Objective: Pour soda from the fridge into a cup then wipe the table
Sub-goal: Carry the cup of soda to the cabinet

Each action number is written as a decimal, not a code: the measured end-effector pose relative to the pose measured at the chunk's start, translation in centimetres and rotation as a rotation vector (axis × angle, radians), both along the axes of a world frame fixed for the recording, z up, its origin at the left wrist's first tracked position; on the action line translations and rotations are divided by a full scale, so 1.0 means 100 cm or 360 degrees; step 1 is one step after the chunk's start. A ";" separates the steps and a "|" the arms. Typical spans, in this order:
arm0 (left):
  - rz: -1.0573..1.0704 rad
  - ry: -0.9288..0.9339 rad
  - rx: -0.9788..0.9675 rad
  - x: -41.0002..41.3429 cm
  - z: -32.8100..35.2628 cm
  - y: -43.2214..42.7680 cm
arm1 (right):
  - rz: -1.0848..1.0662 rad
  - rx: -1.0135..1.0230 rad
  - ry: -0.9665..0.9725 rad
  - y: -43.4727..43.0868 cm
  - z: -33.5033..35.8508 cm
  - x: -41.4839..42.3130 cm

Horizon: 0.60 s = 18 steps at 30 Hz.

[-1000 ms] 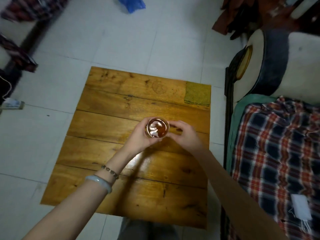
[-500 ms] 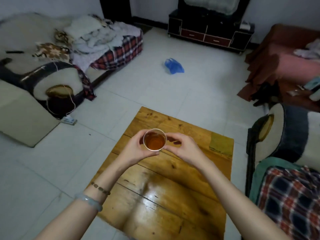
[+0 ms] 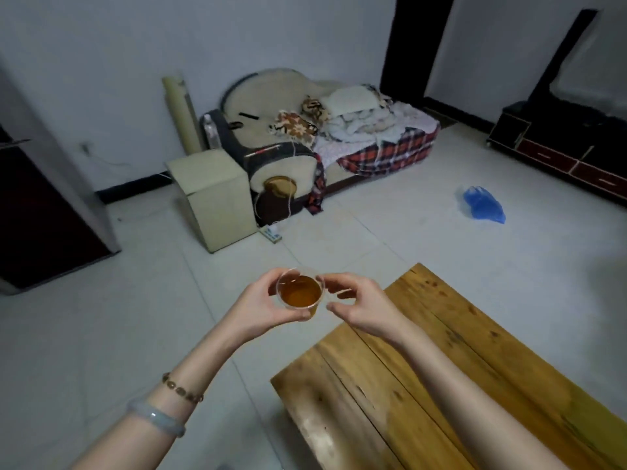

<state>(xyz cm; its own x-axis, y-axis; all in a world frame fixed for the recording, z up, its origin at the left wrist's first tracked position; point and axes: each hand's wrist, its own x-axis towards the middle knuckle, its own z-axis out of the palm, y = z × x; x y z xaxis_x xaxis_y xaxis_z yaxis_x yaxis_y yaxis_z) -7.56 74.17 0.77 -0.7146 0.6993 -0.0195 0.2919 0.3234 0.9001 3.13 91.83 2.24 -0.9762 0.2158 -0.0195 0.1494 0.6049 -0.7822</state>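
A clear plastic cup (image 3: 300, 293) filled with amber soda is held upright in the air, left of the table's far corner and above the tiled floor. My left hand (image 3: 261, 305) cups its left side and base. My right hand (image 3: 359, 305) touches its right rim with thumb and fingers. The low wooden table (image 3: 424, 385) stands at the lower right, its top bare in the part I see. No fridge, bottle or cloth can be made out here.
A sofa (image 3: 305, 140) piled with blankets stands against the far wall, with a beige box (image 3: 213, 198) beside it. A blue plastic bag (image 3: 483, 205) lies on the tiles. A dark TV cabinet (image 3: 559, 147) is at the right, a dark doorway (image 3: 40, 215) at the left.
The cup has been lifted off the table with both hands and carried to the left past the table's edge. My view has swung up and left, from the tabletop to the room.
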 end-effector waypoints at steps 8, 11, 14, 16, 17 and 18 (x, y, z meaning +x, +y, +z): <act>0.0260 0.0037 -0.0012 -0.123 0.027 -0.155 | 0.0263 -0.0152 -0.0042 -0.139 0.005 -0.151; 0.0334 0.0060 0.0009 -0.161 0.038 -0.199 | 0.0307 -0.0232 -0.0090 -0.183 0.005 -0.198; 0.0401 0.0087 0.0019 -0.193 0.046 -0.236 | 0.0355 -0.0268 -0.0170 -0.219 0.004 -0.240; 0.0460 0.0107 0.0028 -0.213 0.051 -0.257 | 0.0395 -0.0285 -0.0217 -0.238 0.006 -0.264; 0.0487 0.0116 0.0034 -0.222 0.052 -0.266 | 0.0419 -0.0298 -0.0228 -0.247 0.007 -0.276; 0.0514 0.0124 0.0043 -0.231 0.053 -0.274 | 0.0442 -0.0311 -0.0234 -0.255 0.008 -0.287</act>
